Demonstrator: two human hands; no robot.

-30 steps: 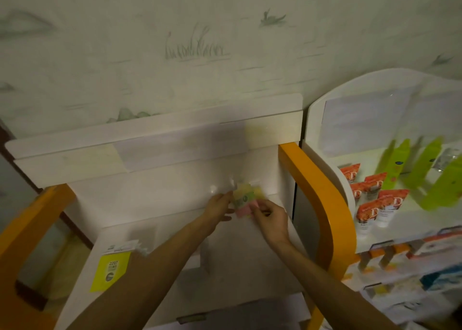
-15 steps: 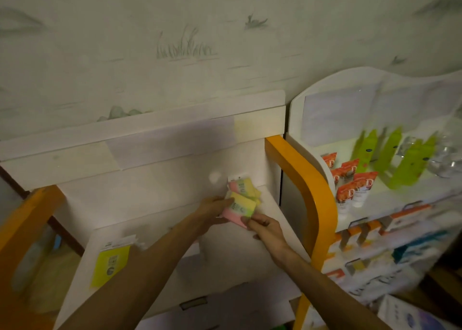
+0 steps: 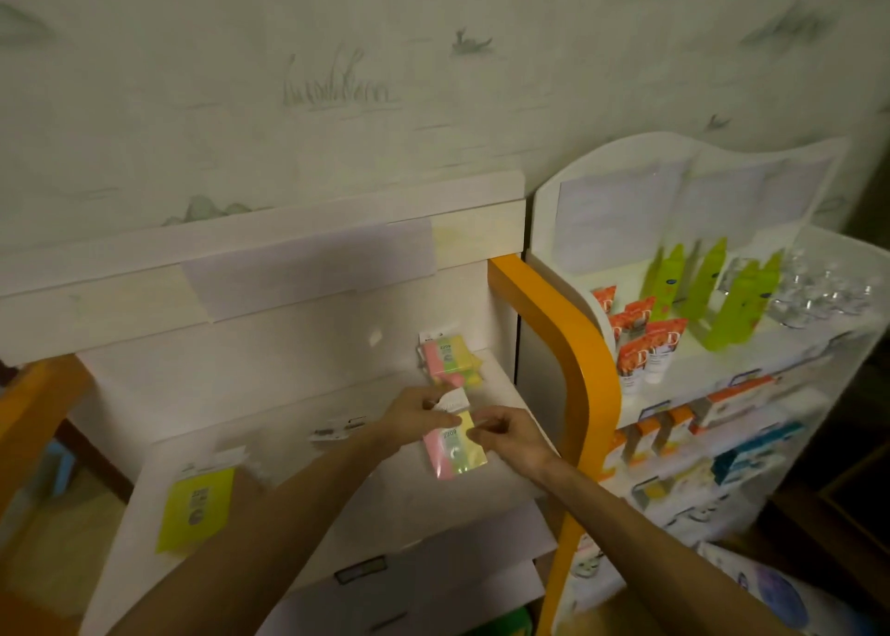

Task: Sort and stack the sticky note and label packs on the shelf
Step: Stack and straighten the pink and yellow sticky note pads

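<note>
Pink-yellow sticky note pack [image 3: 455, 450] over the white shelf [image 3: 385, 500], pinched between my left hand [image 3: 414, 418] and right hand [image 3: 510, 435]. Stacked packs [image 3: 448, 361] lean behind at the shelf's back right. Yellow-green pack [image 3: 195, 508] lies well left.

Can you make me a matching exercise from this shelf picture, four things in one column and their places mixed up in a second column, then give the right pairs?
Things:
1. pink and yellow pack
2. stacked packs
3. lime green pack
4. orange tubes

Places:
A. on the neighbouring white rack, beside green bottles
B. at the shelf's left end
C. held between the left hand and the right hand
D. at the shelf's back right corner

Pairs: 1-C, 2-D, 3-B, 4-A
</note>
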